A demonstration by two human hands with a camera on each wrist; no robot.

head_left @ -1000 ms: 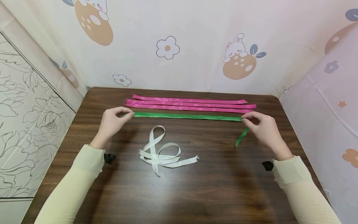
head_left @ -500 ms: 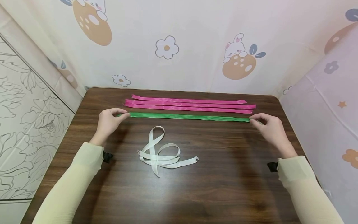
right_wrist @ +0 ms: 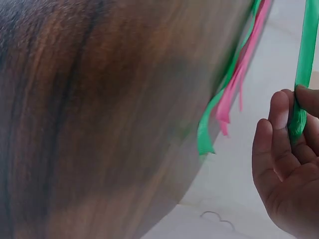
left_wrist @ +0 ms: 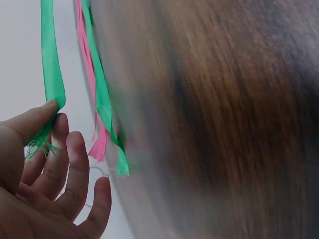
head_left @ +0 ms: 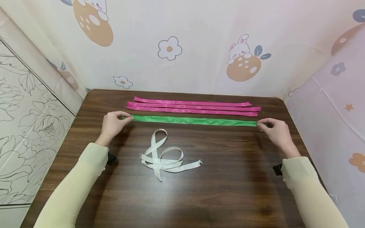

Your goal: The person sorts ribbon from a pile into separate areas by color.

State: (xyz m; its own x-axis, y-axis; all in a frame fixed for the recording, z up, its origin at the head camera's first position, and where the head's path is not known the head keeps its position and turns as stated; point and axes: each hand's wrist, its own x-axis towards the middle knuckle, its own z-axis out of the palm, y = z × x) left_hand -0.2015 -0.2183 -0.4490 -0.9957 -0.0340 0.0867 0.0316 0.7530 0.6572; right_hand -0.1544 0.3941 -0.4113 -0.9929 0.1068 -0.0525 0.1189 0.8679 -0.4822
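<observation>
My left hand (head_left: 112, 125) pinches one end of a green ribbon (head_left: 194, 121) between thumb and forefinger, its frayed tip poking out below. The other end is pinched by my right hand (head_left: 278, 134), so the ribbon stretches taut from side to side near the table's far part. Both wrist views show another green ribbon (left_wrist: 103, 102) lying beside the pink ones; in the head view it cannot be told apart from the held one. Three pink ribbons (head_left: 188, 106) lie side by side just beyond. Nearer the person rests a loosely looped white ribbon (head_left: 159, 161).
Dark wooden table (head_left: 205, 196) with its far edge against a patterned curtain (head_left: 196, 69). A panel with line-drawn flowers (head_left: 20, 133) stands at the left. A black object sits at each sleeve cuff.
My right hand has moved outward to the right, and its hanging ribbon tail no longer shows. Both hands have shifted slightly toward the person; the green band looks wider. Pink and white ribbons stay put.
</observation>
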